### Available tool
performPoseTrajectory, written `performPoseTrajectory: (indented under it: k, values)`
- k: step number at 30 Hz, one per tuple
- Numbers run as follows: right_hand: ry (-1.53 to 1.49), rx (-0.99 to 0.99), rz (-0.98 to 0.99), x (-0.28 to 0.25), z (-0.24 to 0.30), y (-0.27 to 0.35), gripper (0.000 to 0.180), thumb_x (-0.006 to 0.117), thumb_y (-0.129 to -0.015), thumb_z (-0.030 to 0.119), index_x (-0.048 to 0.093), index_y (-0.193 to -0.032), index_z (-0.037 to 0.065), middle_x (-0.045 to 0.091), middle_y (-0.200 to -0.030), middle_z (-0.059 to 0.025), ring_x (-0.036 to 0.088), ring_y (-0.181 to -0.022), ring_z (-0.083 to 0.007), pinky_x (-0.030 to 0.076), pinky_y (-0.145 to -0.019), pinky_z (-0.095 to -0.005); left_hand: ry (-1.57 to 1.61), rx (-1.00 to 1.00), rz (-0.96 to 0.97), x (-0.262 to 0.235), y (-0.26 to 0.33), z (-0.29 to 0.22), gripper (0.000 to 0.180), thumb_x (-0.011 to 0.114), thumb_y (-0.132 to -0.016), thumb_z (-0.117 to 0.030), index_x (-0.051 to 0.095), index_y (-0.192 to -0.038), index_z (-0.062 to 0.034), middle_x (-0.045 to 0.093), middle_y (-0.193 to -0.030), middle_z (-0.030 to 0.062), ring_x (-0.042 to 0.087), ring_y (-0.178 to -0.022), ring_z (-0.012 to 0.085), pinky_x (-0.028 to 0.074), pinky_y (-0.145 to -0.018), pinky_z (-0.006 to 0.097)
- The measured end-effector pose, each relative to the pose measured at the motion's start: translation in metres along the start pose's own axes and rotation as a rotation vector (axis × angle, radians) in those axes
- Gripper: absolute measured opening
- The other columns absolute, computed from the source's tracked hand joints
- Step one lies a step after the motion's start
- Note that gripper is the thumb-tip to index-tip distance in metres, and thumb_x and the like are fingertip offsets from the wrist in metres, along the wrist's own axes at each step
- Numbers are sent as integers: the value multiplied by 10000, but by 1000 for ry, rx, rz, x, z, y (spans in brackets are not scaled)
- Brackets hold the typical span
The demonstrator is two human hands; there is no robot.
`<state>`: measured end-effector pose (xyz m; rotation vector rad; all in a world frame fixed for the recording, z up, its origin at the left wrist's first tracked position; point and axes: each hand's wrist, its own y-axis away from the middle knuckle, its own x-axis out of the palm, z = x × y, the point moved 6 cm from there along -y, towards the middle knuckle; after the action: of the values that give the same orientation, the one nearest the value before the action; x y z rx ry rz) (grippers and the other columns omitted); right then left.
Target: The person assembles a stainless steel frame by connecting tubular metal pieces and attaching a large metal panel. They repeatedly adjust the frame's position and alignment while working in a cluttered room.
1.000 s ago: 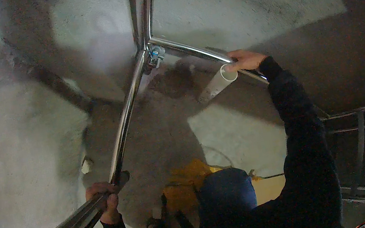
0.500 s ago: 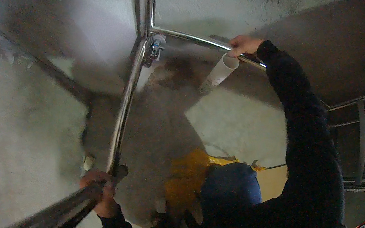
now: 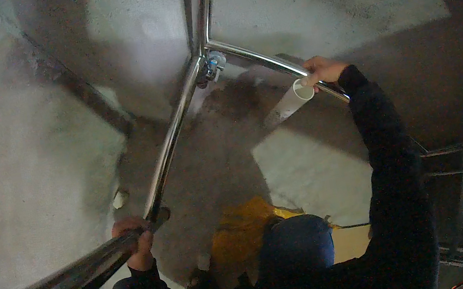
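Head view: shiny, silvery, tubular metal frame

**Bare left hand and bare right hand gripping a shiny tubular metal frame**

A white round plastic pipe is showing its open end. The right hand is holding the crossbar just beside that end; whether they are touching is unclear. Well left of and below the pipe, the left hand is wrapping the long tube. A small silvery metal fitting is sitting up and left of the pipe; a crumpled orange-yellow bag-like item is lying below it.
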<state>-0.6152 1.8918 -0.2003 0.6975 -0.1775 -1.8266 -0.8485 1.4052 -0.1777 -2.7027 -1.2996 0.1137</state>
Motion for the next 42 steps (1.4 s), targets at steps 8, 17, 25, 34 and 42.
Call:
performPoseTrajectory:
  k: [8, 17, 25, 34, 42]
  values:
    - [342, 23, 10, -8, -5, -16, 385, 681, -714, 340, 569, -846, -3, 556, -674, -36, 509, -613, -142, 415, -561, -303, -139, 13, -15, -4, 4, -1, 258, 658, -685, -196, 486, -833, -73, 493, -753, 36, 476, -656, 136, 395, -607, 268]
    - [293, -43, -118, 1, -10, 6, 325, 656, -724, 265, 589, -890, -6, 577, -740, -44, 547, -658, -130, 451, -575, -290, -98, 125, 19, -35, -2, 26, 265, 634, -715, -242, 503, -864, -67, 510, -768, 35, 487, -682, 155, 390, -672, 289]
    - [329, 145, -377, 39, -24, -8, 610, 585, -697, 577, 615, -884, -3, 573, -726, -71, 528, -689, -184, 423, -635, -340, -414, -199, 217, -73, 36, 113, 195, 531, -811, -257, 524, -876, -73, 547, -830, 69, 505, -713, 184, 385, -722, 323]
    - [500, 287, -455, 47, -1, -5, 751, 538, -611, 714, 639, -881, 20, 623, -737, -134, 600, -676, -247, 455, -629, -364, -62, -19, -156, -36, 18, -6, 272, 708, -634, -198, 532, -788, -58, 526, -722, 28, 500, -647, 169, 426, -604, 310]
    - [503, 189, -554, 61, 30, 29, 616, 638, -625, 589, 625, -773, -9, 533, -569, -111, 536, -485, -191, 432, -491, -347, -72, 144, -96, -85, 19, 39, 283, 709, -615, -175, 505, -778, -65, 510, -703, 21, 481, -607, 136, 391, -543, 266]
